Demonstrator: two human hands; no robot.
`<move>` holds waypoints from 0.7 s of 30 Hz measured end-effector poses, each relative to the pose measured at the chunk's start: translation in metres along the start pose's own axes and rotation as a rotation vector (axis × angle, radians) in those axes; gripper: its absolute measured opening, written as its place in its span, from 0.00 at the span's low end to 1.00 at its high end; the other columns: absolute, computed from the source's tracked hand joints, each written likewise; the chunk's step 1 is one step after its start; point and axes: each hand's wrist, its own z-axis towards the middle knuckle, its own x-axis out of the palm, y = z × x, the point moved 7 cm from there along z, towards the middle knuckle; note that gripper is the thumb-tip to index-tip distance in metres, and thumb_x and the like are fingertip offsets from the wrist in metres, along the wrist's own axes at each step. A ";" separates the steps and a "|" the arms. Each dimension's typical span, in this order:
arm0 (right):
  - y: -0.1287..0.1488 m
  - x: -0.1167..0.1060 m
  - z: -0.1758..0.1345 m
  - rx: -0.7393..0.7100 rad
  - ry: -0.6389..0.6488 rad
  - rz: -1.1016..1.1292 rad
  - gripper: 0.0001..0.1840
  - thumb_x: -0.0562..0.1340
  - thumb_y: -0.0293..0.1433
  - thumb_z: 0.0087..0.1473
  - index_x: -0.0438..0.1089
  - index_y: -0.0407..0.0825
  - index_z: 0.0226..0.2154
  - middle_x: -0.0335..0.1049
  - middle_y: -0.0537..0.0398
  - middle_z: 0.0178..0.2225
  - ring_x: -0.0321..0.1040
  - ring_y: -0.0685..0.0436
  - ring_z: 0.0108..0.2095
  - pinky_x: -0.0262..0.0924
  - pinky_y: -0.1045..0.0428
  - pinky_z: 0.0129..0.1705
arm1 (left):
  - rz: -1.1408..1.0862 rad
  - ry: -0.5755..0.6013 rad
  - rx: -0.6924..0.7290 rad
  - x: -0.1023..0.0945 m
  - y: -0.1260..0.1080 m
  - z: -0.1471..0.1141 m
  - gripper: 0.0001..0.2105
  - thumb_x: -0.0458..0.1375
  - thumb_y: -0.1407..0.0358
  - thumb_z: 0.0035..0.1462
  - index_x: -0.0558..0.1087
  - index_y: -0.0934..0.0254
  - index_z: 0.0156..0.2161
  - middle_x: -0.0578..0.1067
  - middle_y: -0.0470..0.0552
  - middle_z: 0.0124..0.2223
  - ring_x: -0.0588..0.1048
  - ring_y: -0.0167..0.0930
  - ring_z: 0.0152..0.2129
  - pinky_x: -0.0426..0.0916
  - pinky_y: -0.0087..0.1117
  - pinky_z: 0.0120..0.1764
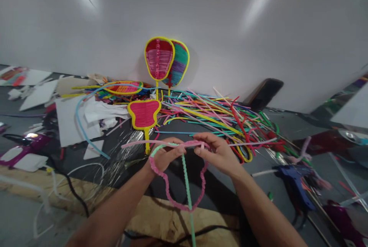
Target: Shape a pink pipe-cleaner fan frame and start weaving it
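Between my hands is a wavy-edged frame of twisted pink pipe cleaner (166, 180), hanging above the dark work mat. A mint green pipe cleaner (187, 185) runs down its middle and past its lower edge. My left hand (169, 156) pinches the frame's top edge, thumb against fingers. Close to it on the right, my right hand (218, 154) is also closed on the top edge. A pale pink pipe cleaner (140, 143) lies across the top, with ends sticking out on both sides. The right hand's fingers partly hide where the strands meet.
Behind my hands lie a small yellow-rimmed fan (144, 115) and a heap of pipe cleaners (198, 111). Two fans (159, 57) lean on the white partition (100, 28), and a phone (266, 92) farther right. Glue guns lie left (31, 149) and right (296, 185); a can (336, 141) stands right.
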 end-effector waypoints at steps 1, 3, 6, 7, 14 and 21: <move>-0.002 0.001 0.000 0.016 0.016 0.008 0.14 0.64 0.35 0.47 0.70 0.48 0.38 0.72 0.53 0.35 0.67 0.48 0.33 0.60 0.54 0.36 | -0.020 0.022 -0.016 0.002 0.003 0.000 0.12 0.60 0.57 0.48 0.74 0.66 0.31 0.76 0.49 0.25 0.73 0.28 0.23 0.67 0.27 0.28; -0.003 0.002 0.000 0.038 0.016 0.019 0.10 0.63 0.36 0.48 0.72 0.47 0.32 0.70 0.56 0.28 0.64 0.50 0.28 0.59 0.55 0.32 | -0.093 0.066 -0.051 0.007 0.009 0.000 0.12 0.62 0.59 0.46 0.75 0.66 0.32 0.77 0.49 0.27 0.74 0.29 0.25 0.68 0.27 0.30; -0.003 -0.005 0.001 0.068 -0.085 0.086 0.11 0.63 0.38 0.49 0.71 0.46 0.27 0.67 0.58 0.22 0.60 0.52 0.23 0.56 0.56 0.27 | -0.370 0.113 -0.123 0.012 0.016 0.001 0.13 0.64 0.62 0.45 0.75 0.65 0.37 0.78 0.50 0.30 0.75 0.30 0.27 0.70 0.29 0.33; -0.002 -0.010 0.001 0.072 -0.145 0.119 0.11 0.63 0.39 0.48 0.70 0.47 0.27 0.66 0.58 0.21 0.60 0.52 0.23 0.55 0.56 0.27 | -0.476 0.127 -0.161 0.014 0.018 0.001 0.13 0.63 0.62 0.46 0.74 0.64 0.38 0.78 0.50 0.32 0.75 0.30 0.27 0.71 0.30 0.34; -0.002 -0.025 0.000 0.078 -0.354 0.118 0.13 0.62 0.40 0.47 0.68 0.47 0.25 0.63 0.59 0.20 0.56 0.53 0.21 0.51 0.56 0.24 | -0.836 0.288 -0.162 0.017 -0.003 -0.002 0.19 0.61 0.67 0.47 0.70 0.63 0.46 0.72 0.57 0.51 0.72 0.40 0.45 0.63 0.45 0.50; 0.014 -0.020 -0.006 0.002 -0.344 -0.140 0.11 0.61 0.38 0.49 0.69 0.46 0.25 0.60 0.61 0.19 0.53 0.53 0.21 0.49 0.56 0.23 | -0.619 0.096 -0.014 0.001 -0.013 0.000 0.40 0.69 0.69 0.35 0.58 0.57 0.56 0.69 0.57 0.53 0.71 0.41 0.47 0.63 0.44 0.51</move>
